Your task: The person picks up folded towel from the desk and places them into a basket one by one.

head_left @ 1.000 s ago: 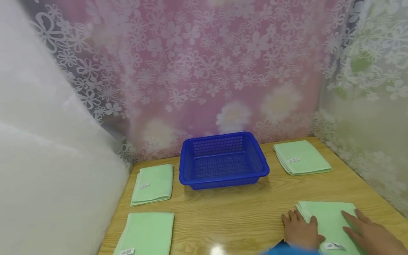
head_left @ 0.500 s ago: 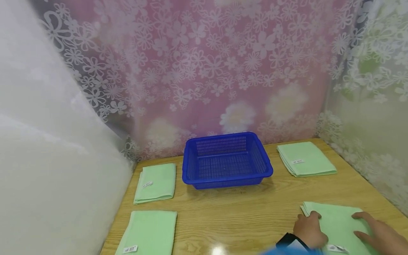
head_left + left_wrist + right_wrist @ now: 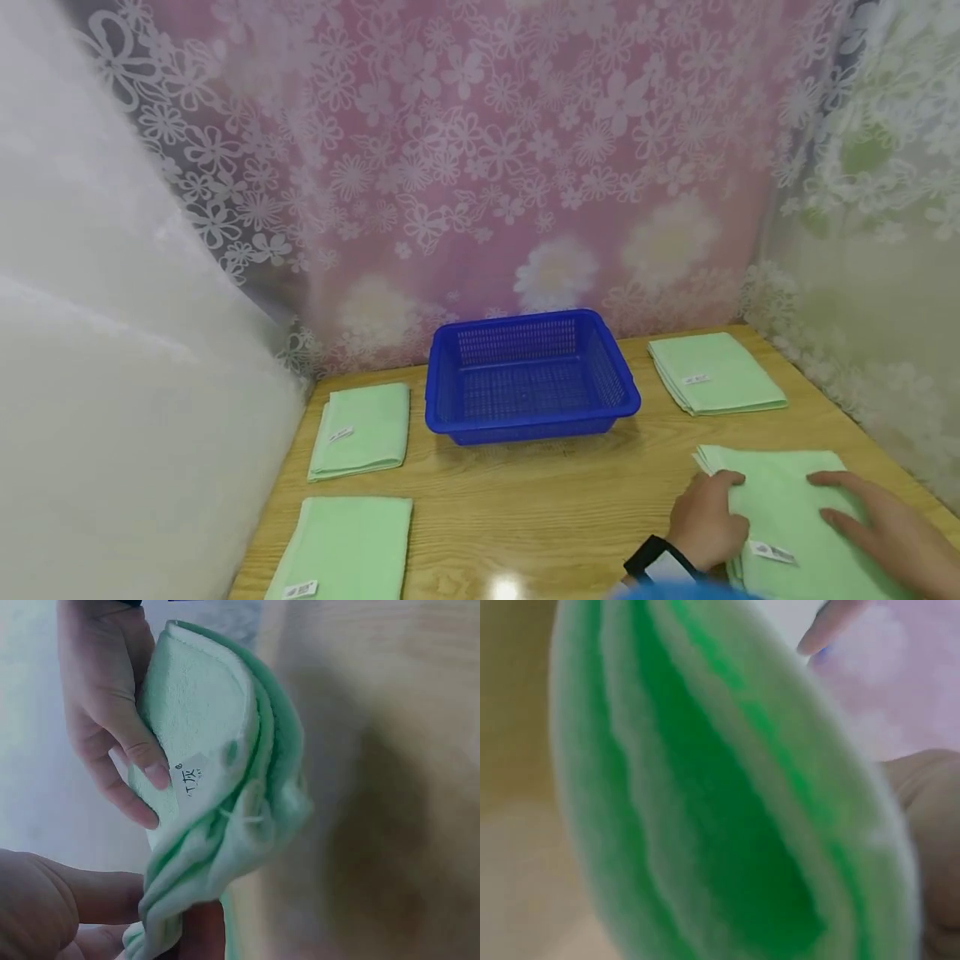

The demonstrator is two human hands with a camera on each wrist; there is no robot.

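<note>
You are handling the folded green towel (image 3: pixel 795 517) at the near right of the table. Your left hand (image 3: pixel 705 517) is pinching its left edge, thumb on top and fingers underneath. Your right hand (image 3: pixel 885 525) is resting thumb and forefinger, spread apart, on the upper face; whether the other fingers are curling under, you cannot tell. A black band (image 3: pixel 652 554) is circling your left wrist.

From that towel, bare wooden table (image 3: pixel 540 508) is stretching towards nine o'clock, its pale grain catching a bright glare near the front edge. The table's right edge is running close by at two o'clock, against a pale flowered sheet (image 3: pixel 877 292). At eleven, just short of the back edge, the far right towel (image 3: pixel 716 371) is lying flat. At ten, the blue basket (image 3: pixel 532 423) is standing with its inside showing bare. Beyond it, the far left towel (image 3: pixel 360 433) is lying just past nine; the near left towel (image 3: pixel 345 542) is sitting at nine, near the left edge. A pink flowered curtain (image 3: pixel 525 125) is hanging at twelve, and a plain white sheet (image 3: pixel 135 333) is closing off nine.

Your towel is showing soft mint pile, a white label (image 3: pixel 772 552) and thick layers bunching where your left hand is gripping.
</note>
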